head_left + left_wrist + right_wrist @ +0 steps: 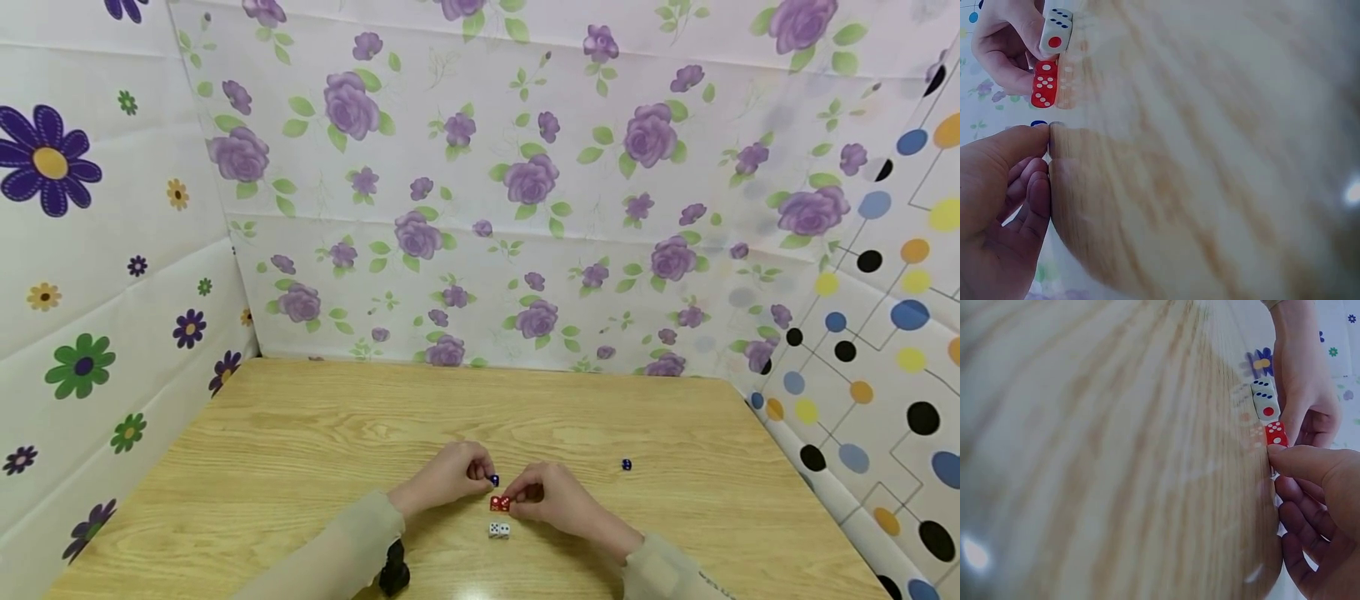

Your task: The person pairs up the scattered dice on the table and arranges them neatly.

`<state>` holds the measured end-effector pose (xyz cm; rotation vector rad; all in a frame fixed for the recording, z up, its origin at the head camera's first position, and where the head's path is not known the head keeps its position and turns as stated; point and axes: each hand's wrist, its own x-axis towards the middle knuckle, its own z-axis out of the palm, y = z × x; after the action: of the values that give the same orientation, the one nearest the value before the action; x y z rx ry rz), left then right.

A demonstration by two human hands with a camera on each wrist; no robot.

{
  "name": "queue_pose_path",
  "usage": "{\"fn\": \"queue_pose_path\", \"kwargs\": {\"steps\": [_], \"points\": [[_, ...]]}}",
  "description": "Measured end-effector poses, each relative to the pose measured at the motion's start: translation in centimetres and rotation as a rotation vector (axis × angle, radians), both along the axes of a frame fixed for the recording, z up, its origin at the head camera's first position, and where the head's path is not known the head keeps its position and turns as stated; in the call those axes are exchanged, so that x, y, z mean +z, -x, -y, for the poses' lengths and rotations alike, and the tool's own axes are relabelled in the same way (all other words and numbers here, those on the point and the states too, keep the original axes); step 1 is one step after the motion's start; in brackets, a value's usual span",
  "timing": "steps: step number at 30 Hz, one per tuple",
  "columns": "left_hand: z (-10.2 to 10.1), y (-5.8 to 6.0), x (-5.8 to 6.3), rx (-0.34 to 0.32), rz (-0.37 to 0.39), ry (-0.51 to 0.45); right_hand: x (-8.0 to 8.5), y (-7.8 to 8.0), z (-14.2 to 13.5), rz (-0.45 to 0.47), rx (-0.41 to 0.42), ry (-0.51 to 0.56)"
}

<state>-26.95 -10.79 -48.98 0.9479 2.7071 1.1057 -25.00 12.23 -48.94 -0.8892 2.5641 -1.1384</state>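
Note:
In the head view my left hand (455,472) pinches a blue die (494,481) between thumb and fingertips, low at the tabletop. Its thumb covers most of that die in the left wrist view, where only a blue sliver shows. My right hand (557,500) pinches the right one of two red dice (495,503) that stand side by side. In the right wrist view its thumb lies against the red die (1276,432). Nearer to me than the red pair, two white dice (498,530) stand together, with neither hand on them.
A second blue die (627,464) lies apart on the wooden table (337,417), to the right of the hands. Beside the left sleeve is a black object (393,571). Flower-patterned cloth (480,233) hangs behind the table, with more patterned cloth at both sides.

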Motion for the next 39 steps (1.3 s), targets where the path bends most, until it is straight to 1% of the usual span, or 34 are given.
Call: {"fn": "queue_pose_path", "kwargs": {"steps": [5,11,17,19,21,27,30,34,39], "points": [[-0.1,0.0,0.0,0.002,0.009,-0.001,0.0,0.0,0.0,0.003,0.001,-0.001],[0.0,0.1,-0.1,-0.003,0.003,0.003,-0.3,0.3,-0.2,0.007,0.023,0.002],[0.1,0.1,-0.1,-0.008,0.003,-0.001,-0.3,0.8,-0.8,-0.020,0.096,-0.021],[0.1,0.1,-0.1,-0.008,-0.003,0.001,-0.1,1.2,-1.3,-0.050,0.117,-0.023],[0.0,0.1,-0.1,-0.008,-0.012,0.007,0.2,1.6,-2.1,-0.090,0.111,-0.037],[-0.1,0.0,0.0,0.002,-0.001,0.018,1.9,3.1,-5.2,-0.238,-0.004,-0.124],[-0.1,-0.1,0.0,0.006,0.004,0.019,2.5,3.6,-7.1,-0.320,-0.034,-0.139],[-0.1,-0.1,0.1,0.011,0.007,0.022,2.7,4.1,-9.7,-0.439,-0.049,-0.140],[0.0,-0.2,0.2,0.004,0.002,0.019,2.4,4.7,-12.6,-0.529,-0.064,-0.166]]}}
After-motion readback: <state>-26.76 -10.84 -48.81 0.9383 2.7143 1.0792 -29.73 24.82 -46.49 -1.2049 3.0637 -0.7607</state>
